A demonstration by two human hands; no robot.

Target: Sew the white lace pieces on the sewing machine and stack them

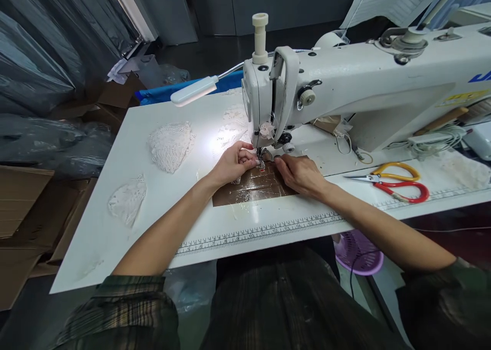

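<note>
Under the head of a white sewing machine (356, 79), both my hands work close to the needle. My left hand (236, 163) is left of the presser foot (261, 155), its thumb and fingers pinched on a small piece of white lace (262, 163). On the right, my right hand (297, 173) has its fingers curled at the edge of the foot; whatever they grip is hidden. Beneath both hands lies a shiny brown sheet (253, 189) over the needle area, with thread scraps on it. A lit lamp (194, 90) shines from the left.
Lace pieces lie on the table's left, one larger (172, 146) and one smaller (128, 200). Scissors with yellow and red handles (399, 182) rest to the right. A printed ruler (261, 232) runs along the front edge. Cardboard boxes (38, 222) stand at left, a purple basket (358, 253) below.
</note>
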